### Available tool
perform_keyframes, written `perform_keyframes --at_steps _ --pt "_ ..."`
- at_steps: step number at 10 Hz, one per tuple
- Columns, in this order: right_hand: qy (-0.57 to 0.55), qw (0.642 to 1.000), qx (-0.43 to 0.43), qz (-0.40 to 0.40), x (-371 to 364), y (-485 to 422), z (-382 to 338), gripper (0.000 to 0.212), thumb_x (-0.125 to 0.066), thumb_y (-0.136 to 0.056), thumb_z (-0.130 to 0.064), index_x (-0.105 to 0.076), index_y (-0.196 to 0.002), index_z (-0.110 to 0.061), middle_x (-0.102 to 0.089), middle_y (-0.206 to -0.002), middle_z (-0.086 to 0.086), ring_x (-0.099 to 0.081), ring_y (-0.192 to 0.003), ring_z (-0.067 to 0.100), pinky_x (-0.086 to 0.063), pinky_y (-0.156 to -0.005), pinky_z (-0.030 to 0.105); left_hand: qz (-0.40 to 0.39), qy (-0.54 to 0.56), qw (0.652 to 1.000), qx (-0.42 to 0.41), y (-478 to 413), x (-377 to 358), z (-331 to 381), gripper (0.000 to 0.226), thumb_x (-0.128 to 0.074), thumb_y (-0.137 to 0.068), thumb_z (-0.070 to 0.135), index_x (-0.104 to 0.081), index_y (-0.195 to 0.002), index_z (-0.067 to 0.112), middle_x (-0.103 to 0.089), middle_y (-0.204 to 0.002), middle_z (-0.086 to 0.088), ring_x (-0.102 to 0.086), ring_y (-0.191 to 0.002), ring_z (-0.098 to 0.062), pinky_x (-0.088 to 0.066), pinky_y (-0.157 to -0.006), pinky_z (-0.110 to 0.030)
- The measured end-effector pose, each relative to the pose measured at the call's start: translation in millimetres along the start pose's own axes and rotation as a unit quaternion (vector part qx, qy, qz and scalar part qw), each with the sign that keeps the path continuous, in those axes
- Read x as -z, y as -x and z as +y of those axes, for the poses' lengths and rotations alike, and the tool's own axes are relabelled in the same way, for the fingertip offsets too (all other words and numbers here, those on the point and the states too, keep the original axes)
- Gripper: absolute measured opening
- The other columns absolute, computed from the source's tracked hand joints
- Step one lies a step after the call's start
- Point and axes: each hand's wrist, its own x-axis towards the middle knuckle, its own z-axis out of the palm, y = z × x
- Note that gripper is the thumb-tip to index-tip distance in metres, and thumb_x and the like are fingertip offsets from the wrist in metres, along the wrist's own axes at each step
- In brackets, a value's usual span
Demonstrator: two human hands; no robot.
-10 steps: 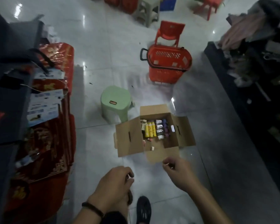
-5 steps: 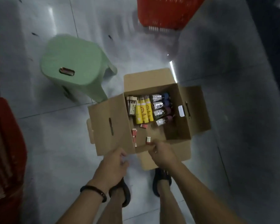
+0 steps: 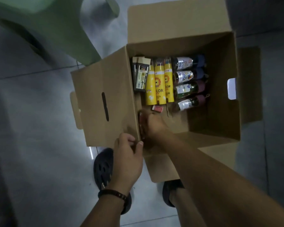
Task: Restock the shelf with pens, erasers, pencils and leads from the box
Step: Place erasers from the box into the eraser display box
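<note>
Head view: a cardboard box (image 3: 220,66) stands open on the tiled floor (image 3: 31,145), filling the frame from the centre toward 2 o'clock, with all four flaps folded outward. Inside, along the far wall at 12 o'clock, the stock lies in a row. At the 10 o'clock corner are dark flat packs (image 3: 140,76) with barcode labels. Just beside them are three yellow tubes of coloured pencils (image 3: 160,86), touching side by side. Toward 2 o'clock lie four labelled cylinders with dark caps (image 3: 187,79), stacked one below another. A small red carton (image 3: 157,108) lies on the box bottom, just at the near end of the yellow tubes.

The left grip (image 3: 128,154) is outside the box at its 7 o'clock corner. Its fingers are curled and its thumb is pressed to the edge, pinching the box where the left flap meets the near wall. The right grip (image 3: 156,126) reaches inside along the left wall. Its fingers are bent against a long dark red pack (image 3: 141,123) standing against that wall. Blur and dim light hide whether it has hold of it.

A green stool (image 3: 47,30) stands at 10 o'clock, near the box. Two dark sandals (image 3: 103,169) are at 6 o'clock, and a dark wristband (image 3: 112,193) is on the left wrist.
</note>
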Motion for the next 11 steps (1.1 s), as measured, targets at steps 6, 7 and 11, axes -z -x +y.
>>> perform_keyframes --at_steps 6,7,11 --pt "-0.137 0.986 -0.060 0.068 -25 -16 10 0.020 -0.079 -0.086 -0.015 -0.065 -0.097 -0.025 -0.073 -0.101 0.004 -0.070 -0.096 0.025 -0.062 -0.089 0.046 -0.026 -0.001 0.999 -0.021 -10 1 -4 0.014 -0.064 -0.104 0.019 -0.052 -0.104 0.026 -0.053 -0.110 0.006 -0.057 -0.087 -0.005 -0.045 -0.065 -0.007" --pt "-0.192 0.976 -0.048 0.092 -6 3 12 0.024 -0.082 -0.086 -0.021 -0.063 -0.098 -0.026 -0.072 -0.097 0.000 -0.069 -0.092 0.020 -0.058 -0.083 0.036 -0.035 0.012 0.999 -0.010 -11 6 -5 0.011 -0.065 -0.104 0.022 -0.055 -0.105 0.027 -0.057 -0.113 0.004 -0.060 -0.089 -0.006 -0.044 -0.067 -0.012" --pt "-0.392 0.916 0.085 0.031 183 327 -172 0.038 -0.087 -0.082 0.000 -0.068 -0.114 -0.009 -0.077 -0.104 0.009 -0.076 -0.100 0.026 -0.064 -0.088 0.038 -0.144 0.383 0.911 0.052 166 180 145 0.036 -0.046 -0.111 0.040 -0.066 -0.133 0.020 -0.075 -0.128 -0.008 -0.072 -0.120 -0.024 -0.056 -0.108 -0.050"
